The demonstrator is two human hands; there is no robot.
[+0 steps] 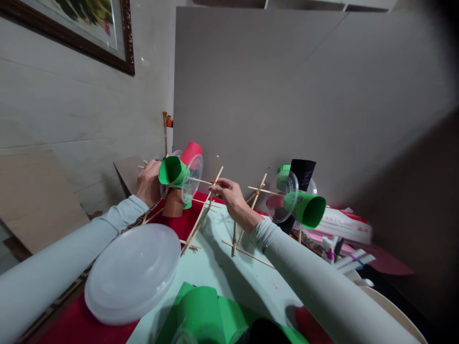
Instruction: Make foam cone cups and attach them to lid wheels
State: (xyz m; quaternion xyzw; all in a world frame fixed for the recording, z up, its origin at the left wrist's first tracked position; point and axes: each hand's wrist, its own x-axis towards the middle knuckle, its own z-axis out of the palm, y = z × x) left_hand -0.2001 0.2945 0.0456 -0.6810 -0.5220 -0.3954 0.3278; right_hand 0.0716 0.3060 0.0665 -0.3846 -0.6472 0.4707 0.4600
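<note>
A smooth grey upright panel [268, 91] filled the background, behind a pale mint-white tabletop [258, 284] with red at its left edge. A round, cloudy white plastic lid [132, 272] sat near the person's left forearm. Beyond it stood a slender A-shaped frame of pale wooden sticks [197, 227], and at its upper left was a wheel of green, red and brown paper cups between clear plastic discs [181, 174]. To the right, a similar wheel with green and black paper cups [296, 203] was mounted on its own stick frame [253, 210].

The right hand [233, 198] had thumb and forefinger together, pinching the first frame's crossing. The left hand [148, 184] was at the far side of the first wheel, by some stick ends; the cups hid its fingertips, so whether they were clamped on a stick could not be told.

The thin wooden axle stick [199, 180] ran from the near disc to the pinched crossing. If the two hands pulled unevenly, it could probably slip there or tilt the wheel. Too hard a pinch might splay the legs or loosen the small brownish binding [214, 182]. The right forearm, reaching past the second frame, could also knock it over.
</note>
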